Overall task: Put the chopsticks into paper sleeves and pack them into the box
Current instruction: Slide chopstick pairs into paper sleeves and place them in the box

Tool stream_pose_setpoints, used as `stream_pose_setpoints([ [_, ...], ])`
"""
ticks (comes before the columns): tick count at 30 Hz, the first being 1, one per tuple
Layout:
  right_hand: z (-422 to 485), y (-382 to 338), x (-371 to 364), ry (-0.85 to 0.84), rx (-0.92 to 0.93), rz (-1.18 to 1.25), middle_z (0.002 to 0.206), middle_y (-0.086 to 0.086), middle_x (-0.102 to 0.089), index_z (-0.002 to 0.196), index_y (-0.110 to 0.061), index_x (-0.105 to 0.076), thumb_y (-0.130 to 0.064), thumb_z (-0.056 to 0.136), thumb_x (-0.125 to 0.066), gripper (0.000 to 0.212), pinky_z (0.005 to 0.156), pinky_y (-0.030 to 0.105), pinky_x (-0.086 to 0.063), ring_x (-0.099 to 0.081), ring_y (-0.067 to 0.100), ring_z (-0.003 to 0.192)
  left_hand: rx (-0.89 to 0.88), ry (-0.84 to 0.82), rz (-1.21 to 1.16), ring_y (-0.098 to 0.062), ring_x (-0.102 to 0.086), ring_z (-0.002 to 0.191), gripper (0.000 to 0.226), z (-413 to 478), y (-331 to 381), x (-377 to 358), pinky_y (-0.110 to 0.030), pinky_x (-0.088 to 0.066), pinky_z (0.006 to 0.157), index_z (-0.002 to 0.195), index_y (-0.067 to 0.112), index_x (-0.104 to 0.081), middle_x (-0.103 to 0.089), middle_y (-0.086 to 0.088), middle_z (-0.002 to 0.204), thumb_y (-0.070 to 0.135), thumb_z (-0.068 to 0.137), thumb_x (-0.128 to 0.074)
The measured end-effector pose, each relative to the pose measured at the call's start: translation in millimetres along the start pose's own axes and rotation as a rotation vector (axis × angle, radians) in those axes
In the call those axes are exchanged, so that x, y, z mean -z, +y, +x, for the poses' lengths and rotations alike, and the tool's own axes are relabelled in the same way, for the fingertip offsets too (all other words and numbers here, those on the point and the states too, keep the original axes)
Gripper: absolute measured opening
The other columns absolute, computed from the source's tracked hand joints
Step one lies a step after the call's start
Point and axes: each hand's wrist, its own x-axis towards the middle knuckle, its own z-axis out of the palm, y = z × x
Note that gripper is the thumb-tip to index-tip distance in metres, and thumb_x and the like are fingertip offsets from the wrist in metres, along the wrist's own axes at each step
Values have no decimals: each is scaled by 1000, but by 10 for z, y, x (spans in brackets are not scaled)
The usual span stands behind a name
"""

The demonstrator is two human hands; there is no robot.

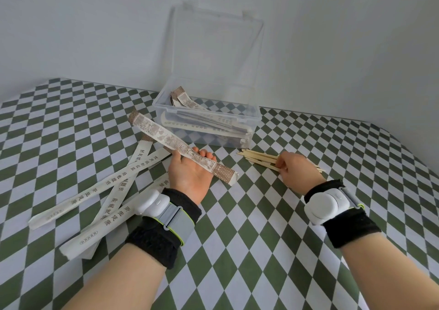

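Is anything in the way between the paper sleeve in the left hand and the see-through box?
Nothing visible blocks it. The left hand grips the brown-patterned white paper sleeve just in front of the clear plastic box, whose lid stands open. Only bare green-and-white checkered cloth lies between them.

Green-white checked tablecloth (261, 226), brown-patterned sleeve (166, 138), clear box (206, 119)

Clear plastic box (190, 138) at the back of the tabletop (237, 226), lid (213, 48) upright and open, several paper sleeves (213, 122) lying inside. Just left, one brown-printed sleeve (164, 138) held aslant in the left hand (190, 176), beside a loose crisscross of white lettered sleeves (111, 191). Right of the box front, bare pale chopsticks (257, 158) bundled flat, pinched by the right hand (297, 169).
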Motion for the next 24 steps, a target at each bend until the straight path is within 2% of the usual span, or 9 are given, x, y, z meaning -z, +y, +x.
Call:
stream_pose_setpoints([
  [6, -11, -4, 37, -151, -26, -23, 92, 3, -55, 100, -14, -55, -24, 92, -49, 14, 74, 26, -44, -52, 18, 83, 20, -18, 15, -19, -45, 66, 40, 13, 10, 10, -31, -40, 73, 76, 12, -43, -45, -4, 71, 41, 99, -30],
  [12, -64, -53, 7, -165, -16, -53, 97, 5, -57, 102, -12, -57, -24, 94, -47, 17, 77, 26, -46, -54, 18, 86, 22, -33, 39, -18, -45, 66, 42, 23, 12, 23, -31, -41, 74, 78, 12, -45, -45, -4, 71, 43, 99, -28],
  [14, -95, -99, -22, -133, -1, -40, 95, 7, -58, 103, -10, -56, -20, 95, -45, 17, 73, 24, -45, -54, 18, 82, 22, -32, 44, -18, -46, 66, 42, 21, 11, 24, -31, -42, 73, 78, 12, -46, -46, -5, 71, 44, 99, -28],
  [16, -162, -158, -56, -64, -1, 69, 88, 6, -57, 101, -11, -51, -19, 96, -43, 13, 65, 22, -44, -52, 16, 73, 15, -26, 39, -19, -47, 66, 42, 22, 6, 28, -32, -43, 73, 79, 11, -46, -46, -5, 72, 44, 99, -29],
  [19, -292, -257, -125, 67, 64, 235, 84, 6, -57, 99, -13, -46, -20, 97, -38, 11, 61, 24, -43, -51, 17, 68, -3, -20, 31, -19, -48, 66, 44, 34, 16, 38, -33, -43, 73, 78, 11, -46, -46, -5, 73, 45, 99, -28],
  [21, -400, -314, -185, 104, 132, 322, 79, 2, -55, 99, -13, -47, -22, 98, -35, 15, 58, 24, -42, -50, 18, 66, -8, -9, 29, -19, -47, 67, 44, 36, 23, 40, -33, -43, 73, 77, 11, -46, -46, -4, 73, 45, 99, -29],
  [24, -529, -355, -250, 145, 238, 349, 77, -6, -52, 103, -17, -53, -25, 98, -34, 22, 56, 15, -34, -48, 11, 64, -10, 3, 11, -19, -48, 66, 43, 31, 34, 39, -33, -43, 74, 76, 11, -47, -47, -4, 73, 44, 98, -31],
])
